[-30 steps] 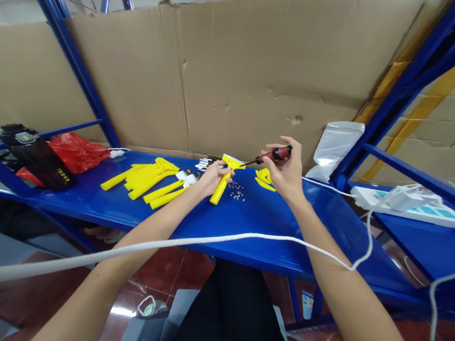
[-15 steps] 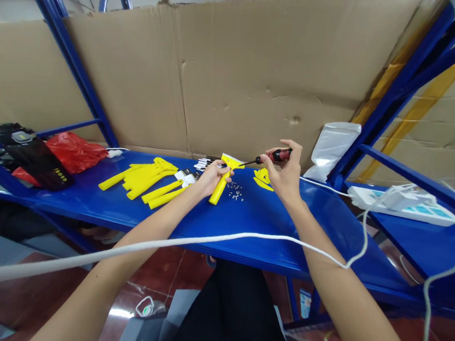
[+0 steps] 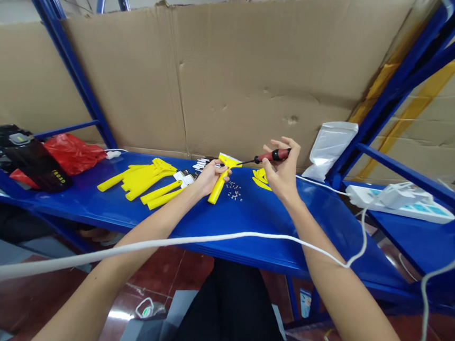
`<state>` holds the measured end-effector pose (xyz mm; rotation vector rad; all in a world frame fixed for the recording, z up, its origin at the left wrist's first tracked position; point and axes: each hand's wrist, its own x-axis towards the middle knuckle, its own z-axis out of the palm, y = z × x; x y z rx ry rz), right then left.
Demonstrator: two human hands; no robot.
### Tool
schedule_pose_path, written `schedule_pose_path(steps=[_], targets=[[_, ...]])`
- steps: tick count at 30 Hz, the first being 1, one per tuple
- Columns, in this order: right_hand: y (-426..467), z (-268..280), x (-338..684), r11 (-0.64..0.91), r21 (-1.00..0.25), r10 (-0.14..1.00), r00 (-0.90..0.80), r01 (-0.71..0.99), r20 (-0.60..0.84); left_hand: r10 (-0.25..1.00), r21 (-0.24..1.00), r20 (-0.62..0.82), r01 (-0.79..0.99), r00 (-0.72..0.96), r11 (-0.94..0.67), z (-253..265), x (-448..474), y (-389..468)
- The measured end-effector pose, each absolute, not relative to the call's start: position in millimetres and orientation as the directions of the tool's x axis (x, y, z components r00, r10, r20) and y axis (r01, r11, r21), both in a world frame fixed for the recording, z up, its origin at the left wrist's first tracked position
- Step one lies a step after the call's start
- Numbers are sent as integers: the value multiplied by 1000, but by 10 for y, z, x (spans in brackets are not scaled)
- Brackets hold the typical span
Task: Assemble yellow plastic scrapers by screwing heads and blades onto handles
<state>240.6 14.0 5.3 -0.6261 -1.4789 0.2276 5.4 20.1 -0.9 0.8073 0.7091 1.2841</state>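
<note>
My left hand [image 3: 211, 178] is closed around a yellow scraper [image 3: 218, 189], its wide head up and its handle slanting down to the left. My right hand [image 3: 285, 170] grips a red and black screwdriver [image 3: 272, 156], with some fingers lifted off the handle. The dark shaft points left and its tip meets the scraper's head; the exact contact is too small to make out. Small metal screws [image 3: 234, 192] lie scattered just right of the scraper's handle. Behind them, between my hands, sit some yellow plastic pieces [image 3: 261, 179].
More yellow scraper handles [image 3: 141, 179] are piled on the blue table [image 3: 246, 225] at left, beside black-and-white packets [image 3: 186, 177]. Farther left are a black bottle [image 3: 39, 162] and red bag [image 3: 73, 152]. A white cable [image 3: 221, 237] crosses in front; a power strip [image 3: 407, 205] stands right.
The fingers of my right hand have spread and shifted on the screwdriver's handle. My left hand keeps its hold on the scraper. The whole view has moved slightly.
</note>
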Motion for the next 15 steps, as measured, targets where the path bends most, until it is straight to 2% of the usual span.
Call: schedule_pose_path(steps=[4,8,12,15], targets=[[132,51,2403,793,-560,540,149,239,829,986,832,-11,-546,164,100,-5,58,202],[105,63,2428,796,-518,497,151,314,855,982,833,12,-545,189,95,3,59,186],[173,32,2416,852,-457,454,74,257,888,986,846,-6,-524,168,94,7,57,179],[200,25,2403,850,-487,485,62,202,872,988,847,-16,-524,154,95,9,58,181]])
